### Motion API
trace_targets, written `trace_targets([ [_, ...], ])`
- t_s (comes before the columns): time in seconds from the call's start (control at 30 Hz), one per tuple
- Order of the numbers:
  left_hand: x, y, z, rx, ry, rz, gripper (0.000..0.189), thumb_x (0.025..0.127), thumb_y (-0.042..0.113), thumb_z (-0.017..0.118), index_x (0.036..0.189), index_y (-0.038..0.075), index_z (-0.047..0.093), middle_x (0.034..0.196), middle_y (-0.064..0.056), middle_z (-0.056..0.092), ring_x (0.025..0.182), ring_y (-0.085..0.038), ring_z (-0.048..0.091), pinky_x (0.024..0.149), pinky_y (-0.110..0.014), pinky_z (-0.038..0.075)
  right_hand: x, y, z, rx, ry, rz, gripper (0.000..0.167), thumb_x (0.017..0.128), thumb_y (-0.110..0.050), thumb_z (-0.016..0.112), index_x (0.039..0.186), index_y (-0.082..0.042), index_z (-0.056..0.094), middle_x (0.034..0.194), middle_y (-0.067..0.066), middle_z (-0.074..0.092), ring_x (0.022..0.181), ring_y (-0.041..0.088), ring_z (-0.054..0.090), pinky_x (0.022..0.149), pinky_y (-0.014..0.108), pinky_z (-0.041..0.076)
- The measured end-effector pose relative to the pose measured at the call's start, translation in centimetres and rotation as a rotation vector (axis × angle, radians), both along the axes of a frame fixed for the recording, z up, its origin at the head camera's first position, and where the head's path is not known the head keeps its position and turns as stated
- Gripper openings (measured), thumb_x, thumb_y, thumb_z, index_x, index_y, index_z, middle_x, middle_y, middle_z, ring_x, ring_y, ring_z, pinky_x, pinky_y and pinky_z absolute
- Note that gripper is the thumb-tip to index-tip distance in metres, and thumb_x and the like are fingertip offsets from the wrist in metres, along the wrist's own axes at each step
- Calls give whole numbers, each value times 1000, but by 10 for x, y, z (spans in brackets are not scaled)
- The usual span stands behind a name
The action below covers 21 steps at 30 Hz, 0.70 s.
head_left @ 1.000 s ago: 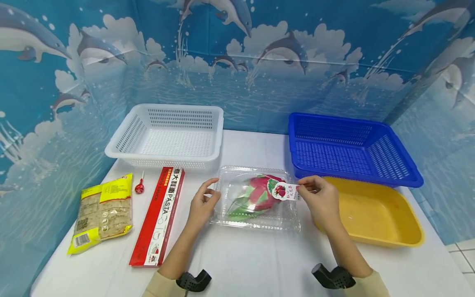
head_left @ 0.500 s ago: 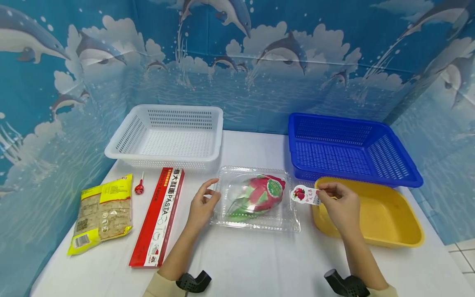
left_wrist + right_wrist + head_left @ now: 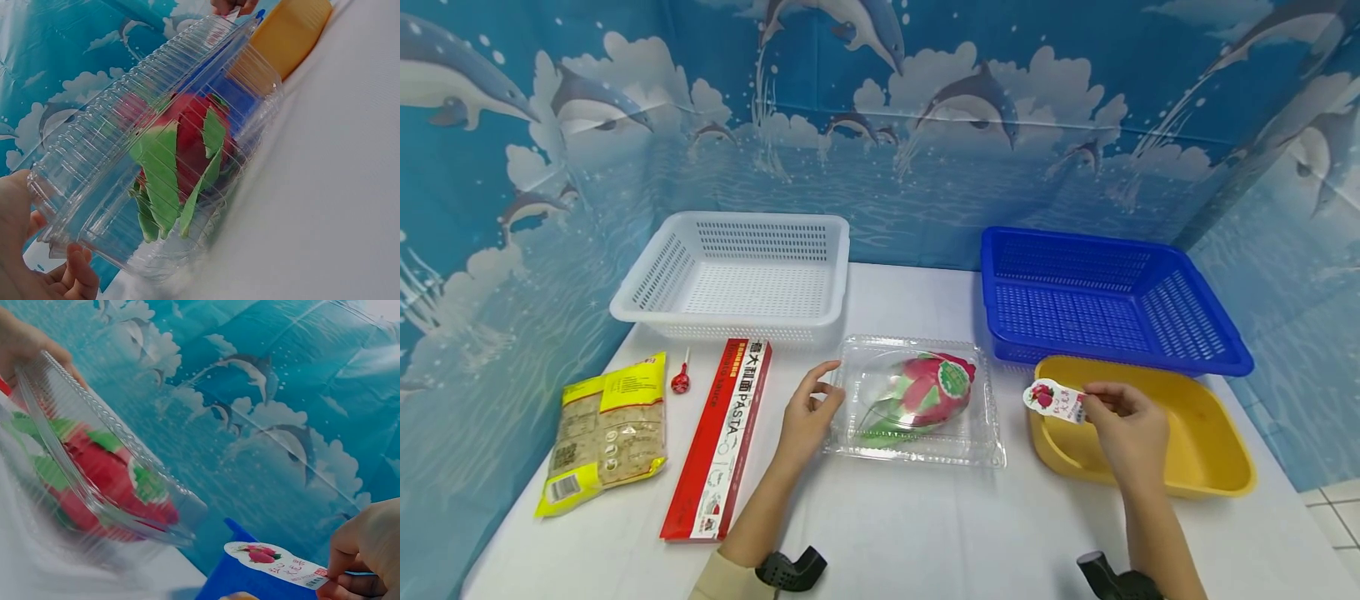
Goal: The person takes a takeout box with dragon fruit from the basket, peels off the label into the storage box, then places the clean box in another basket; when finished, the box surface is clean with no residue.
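Note:
A clear plastic clamshell box (image 3: 992, 450) lies on the white table with a red and green dragon fruit (image 3: 925, 387) inside, a round green sticker on the fruit. My left hand (image 3: 811, 417) holds the box at its left edge, fingers and thumb around the rim in the left wrist view. Over the near-left part of a yellow basin (image 3: 1195, 433), my right hand (image 3: 1127, 433) pinches a white label (image 3: 1054, 400) by its right end. The label carries a dragon fruit picture and red print, and it is apart from the box.
A white basket (image 3: 752, 287) stands at back left, a blue basket (image 3: 1067, 312) at back right behind the basin. On the left lie a red pasta box (image 3: 718, 442), a red lollipop (image 3: 681, 381) and a yellow-ended food bag (image 3: 606, 433). A dolphin-print curtain (image 3: 880, 167) hangs behind.
My right hand has drawn the label off the box lid and carried it rightward over the yellow basin. The left hand and the box have stayed in place.

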<state>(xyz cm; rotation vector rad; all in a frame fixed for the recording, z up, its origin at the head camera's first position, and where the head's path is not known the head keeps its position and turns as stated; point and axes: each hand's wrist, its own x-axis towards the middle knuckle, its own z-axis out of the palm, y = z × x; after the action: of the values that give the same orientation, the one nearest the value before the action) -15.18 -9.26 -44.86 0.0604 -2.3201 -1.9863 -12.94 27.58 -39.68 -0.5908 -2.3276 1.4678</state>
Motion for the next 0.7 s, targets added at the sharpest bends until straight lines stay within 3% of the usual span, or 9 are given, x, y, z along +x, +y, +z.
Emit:
trace_targets([
  [0.2, -2, -1, -5, -8, 8, 5, 41, 92, 13, 63, 132, 24, 60, 98, -9, 56, 60, -10, 43, 51, -21, 37, 3, 12, -1, -9, -64, -76, 17, 93, -16, 65, 104, -3, 66, 81, -14, 59, 70, 3, 57, 63, 9, 47],
  [0.33, -2, 0, -5, -4, 4, 6, 41, 92, 14, 64, 132, 24, 60, 98, -9, 56, 60, -10, 43, 50, -21, 37, 5, 19, -4, 58, -132, -94, 23, 95, -19, 62, 110, -2, 65, 88, -7, 58, 76, 7, 53, 61, 9, 45],
  [0.53, -2, -1, -5, -6, 9, 9, 41, 92, 14, 64, 132, 24, 60, 98, -9, 57, 60, -10, 43, 50, -21, 37, 4, 29, -14, 240, -178, -25, 26, 95, -13, 58, 116, 2, 63, 102, 14, 60, 88, 20, 49, 57, 8, 41],
  [0.7, -3, -1, -6, -13, 10, 16, 41, 92, 13, 63, 131, 24, 61, 98, -9, 58, 60, -10, 44, 51, -21, 38, 3, 33, -21, 318, -219, 61, 27, 93, -6, 57, 118, 3, 62, 104, 19, 59, 91, 27, 50, 57, 9, 39],
])
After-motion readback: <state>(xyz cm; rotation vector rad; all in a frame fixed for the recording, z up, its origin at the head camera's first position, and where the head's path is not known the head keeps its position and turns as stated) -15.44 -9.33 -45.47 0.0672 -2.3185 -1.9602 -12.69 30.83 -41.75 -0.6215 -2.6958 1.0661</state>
